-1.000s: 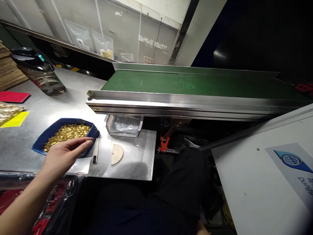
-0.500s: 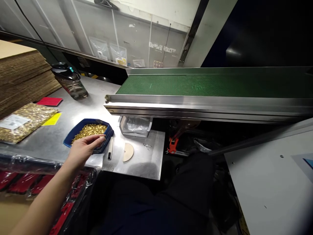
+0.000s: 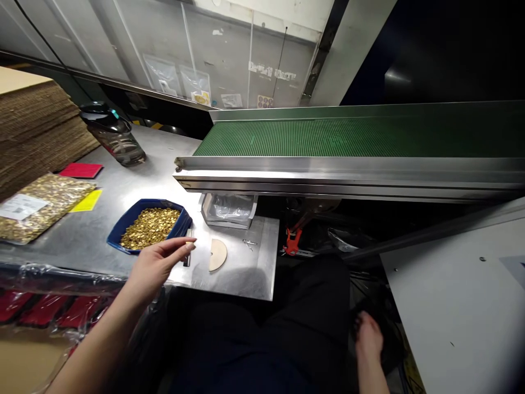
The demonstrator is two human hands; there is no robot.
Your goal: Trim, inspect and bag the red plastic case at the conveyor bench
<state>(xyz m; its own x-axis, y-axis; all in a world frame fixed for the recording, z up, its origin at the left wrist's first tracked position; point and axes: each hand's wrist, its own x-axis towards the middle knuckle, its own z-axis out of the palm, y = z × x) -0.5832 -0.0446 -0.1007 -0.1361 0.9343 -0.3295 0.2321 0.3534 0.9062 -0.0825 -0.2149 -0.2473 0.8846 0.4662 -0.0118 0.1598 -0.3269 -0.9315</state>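
Note:
My left hand (image 3: 164, 262) is over the table by the front right corner of a blue bin (image 3: 118, 227). Its thumb and forefinger are pinched on what looks like a small gold-coloured metal piece (image 3: 188, 243), mostly hidden. Many similar gold-coloured pieces (image 3: 150, 227) fill the bin. Partly behind the fingers lies a utility knife (image 3: 187, 260). A half-round wooden disc (image 3: 218, 255) rests right of the hand. Low on the right, beside my leg, is my right hand (image 3: 369, 336), its fingers curled in shadow; what they hold, if anything, cannot be made out.
A green conveyor belt (image 3: 287, 138) with metal sides crosses above a grey bin (image 3: 228, 219). Small metal parts (image 3: 249, 244) lie near the table's right edge. A bottle (image 3: 118, 139), a bag of gold pieces (image 3: 45, 205) and stacked cardboard (image 3: 36, 120) stand left. An orange tool (image 3: 292, 242) hangs below.
My left hand has moved right and toward me, from over the blue bin to beside the knife, still pinched. My right hand has come into view at lower right.

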